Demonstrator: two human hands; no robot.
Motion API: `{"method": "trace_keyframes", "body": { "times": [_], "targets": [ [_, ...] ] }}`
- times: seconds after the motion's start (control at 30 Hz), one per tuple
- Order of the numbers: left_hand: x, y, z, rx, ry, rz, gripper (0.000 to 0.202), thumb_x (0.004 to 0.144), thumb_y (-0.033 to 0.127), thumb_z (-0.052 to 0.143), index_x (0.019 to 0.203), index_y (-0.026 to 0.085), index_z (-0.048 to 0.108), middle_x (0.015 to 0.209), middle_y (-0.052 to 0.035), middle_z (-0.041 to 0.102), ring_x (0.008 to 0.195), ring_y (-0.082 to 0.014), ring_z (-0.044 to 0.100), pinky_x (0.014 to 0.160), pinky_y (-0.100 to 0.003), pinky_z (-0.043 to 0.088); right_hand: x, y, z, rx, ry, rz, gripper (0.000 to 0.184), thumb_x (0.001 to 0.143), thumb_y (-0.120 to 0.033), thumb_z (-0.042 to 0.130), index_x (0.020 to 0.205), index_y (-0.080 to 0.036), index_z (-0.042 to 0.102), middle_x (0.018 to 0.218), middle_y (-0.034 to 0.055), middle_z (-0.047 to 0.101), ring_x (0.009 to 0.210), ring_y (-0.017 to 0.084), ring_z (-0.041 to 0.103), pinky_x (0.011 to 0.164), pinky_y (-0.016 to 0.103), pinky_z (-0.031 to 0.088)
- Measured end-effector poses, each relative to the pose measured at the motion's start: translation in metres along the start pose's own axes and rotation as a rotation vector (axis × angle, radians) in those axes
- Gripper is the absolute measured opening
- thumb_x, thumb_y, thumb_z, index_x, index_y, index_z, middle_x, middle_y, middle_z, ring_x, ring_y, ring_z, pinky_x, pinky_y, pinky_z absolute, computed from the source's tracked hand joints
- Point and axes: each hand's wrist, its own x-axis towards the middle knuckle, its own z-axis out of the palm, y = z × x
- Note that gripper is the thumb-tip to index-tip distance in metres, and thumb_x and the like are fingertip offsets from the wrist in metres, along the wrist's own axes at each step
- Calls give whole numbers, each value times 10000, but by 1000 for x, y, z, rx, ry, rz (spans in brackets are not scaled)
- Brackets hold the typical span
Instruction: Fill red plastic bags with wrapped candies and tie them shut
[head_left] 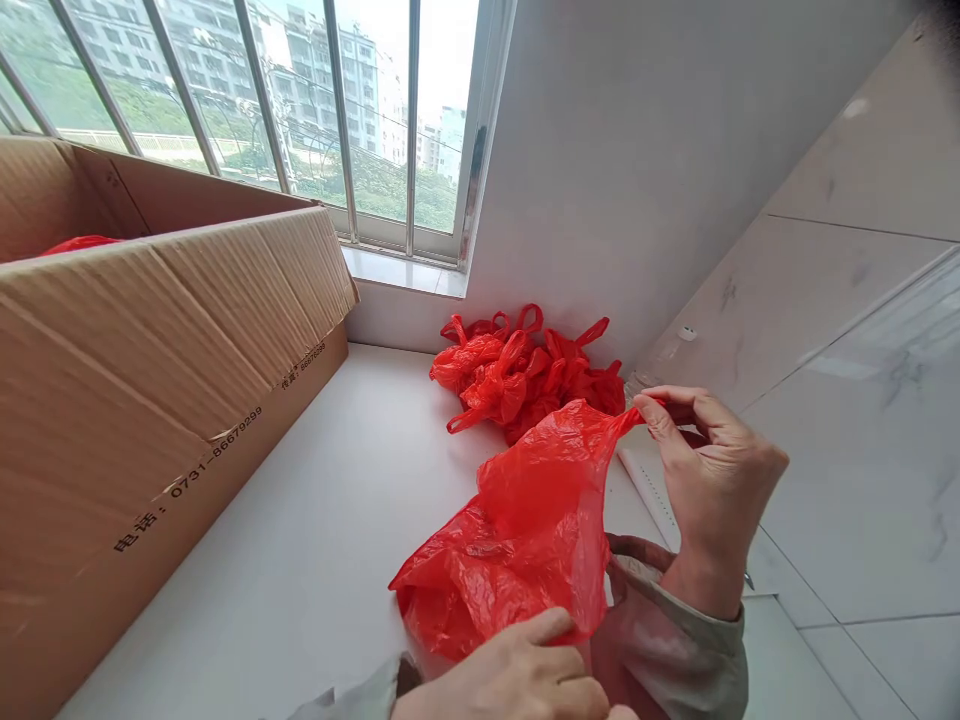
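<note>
A thin, crumpled red plastic bag [540,510] hangs spread out above the white table. My right hand [712,470] pinches its gathered upper corner between thumb and fingertips, pulling that end into a narrow twist. At the bottom of the view, my left hand [517,675] has curled fingers at the bag's near edge; the fingertips are partly out of sight. Beyond the bag, a heap of knotted red plastic bags [502,375] with loop handles lies against the wall.
On the left stands a large open cardboard box [187,330] with something red inside. A clear bottle [667,355] lies near the tiled wall, and a spiral notebook [649,490] sits partly behind my right hand. A barred window [375,130] is behind the white table [300,540].
</note>
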Motion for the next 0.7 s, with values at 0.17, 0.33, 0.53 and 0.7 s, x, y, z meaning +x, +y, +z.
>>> {"method": "trace_keyframes", "body": {
  "times": [0.17, 0.33, 0.53, 0.7],
  "targets": [
    [5, -5, -117, -454, 466, -485, 501, 1060, 430, 217, 688, 214, 473, 702, -36, 527, 727, -185, 543, 863, -374, 499, -3, -14, -5, 207, 192, 86, 177, 820, -373, 729, 871, -205, 748, 797, 19, 696, 668, 165, 624, 630, 311, 532],
    [-2, -10, -146, -889, 816, -577, 440, 1024, 479, 395, 669, 248, 512, 432, 58, 327, 411, -131, 409, 634, -319, 543, -11, -32, -9, 476, 290, 132, 76, 802, -275, 760, 861, -233, 736, 749, -7, 614, 665, 149, 570, 623, 295, 488],
    [0, -18, -119, -642, 412, -979, 352, 857, 425, 704, 1077, 243, 498, 698, 61, 421, 539, -93, 425, 459, -165, 394, -17, -32, -10, 240, -290, -60, 53, 818, -288, 739, 866, -269, 753, 784, -16, 718, 663, 147, 635, 653, 281, 517],
    [6, 2, -101, -431, 101, -758, 579, 782, 416, 785, 1250, 259, 482, 1018, -36, 619, 989, -229, 619, 846, -347, 545, -41, -75, -13, 658, -576, -236, 194, 842, -132, 681, 944, -289, 729, 792, -27, 714, 672, 136, 643, 612, 255, 523]
  ]
}}
